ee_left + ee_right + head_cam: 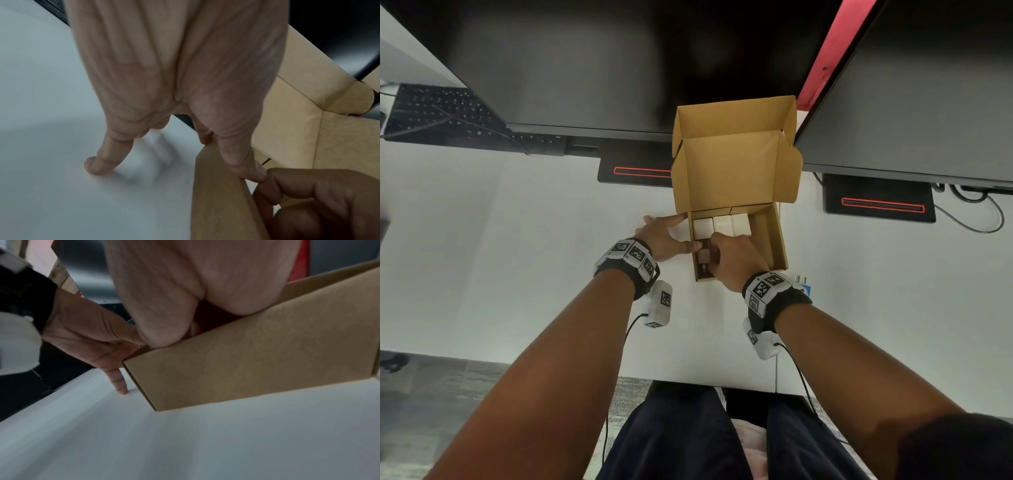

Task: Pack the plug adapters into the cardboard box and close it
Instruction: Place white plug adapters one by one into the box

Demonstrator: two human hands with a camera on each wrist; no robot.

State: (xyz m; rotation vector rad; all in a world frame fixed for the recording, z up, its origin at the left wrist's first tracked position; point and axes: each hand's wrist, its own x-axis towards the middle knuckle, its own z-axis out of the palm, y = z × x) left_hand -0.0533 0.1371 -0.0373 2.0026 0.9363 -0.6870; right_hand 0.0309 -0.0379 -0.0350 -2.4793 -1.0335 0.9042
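The cardboard box (779, 233) stands open on the white desk, its lid (736, 171) upright at the back. Three white plug adapters (722, 224) lie in a row along its far wall. My right hand (729, 257) reaches into the near-left part of the box, fingers curled round another plug adapter (704, 256). My left hand (671, 234) rests on the box's left wall (216, 194), thumb (248, 173) on the rim, straight fingers outside and one fingertip (96, 167) on the desk. The right wrist view shows the box's outer wall (257, 361) hiding the right fingers.
One more adapter (802, 280) lies on the desk just right of the box. Two dark monitors overhang the back, their stands (633, 171) (880, 202) flanking the box. A keyboard (441, 113) sits far left. A blurred white shape (156, 152) lies under my left palm.
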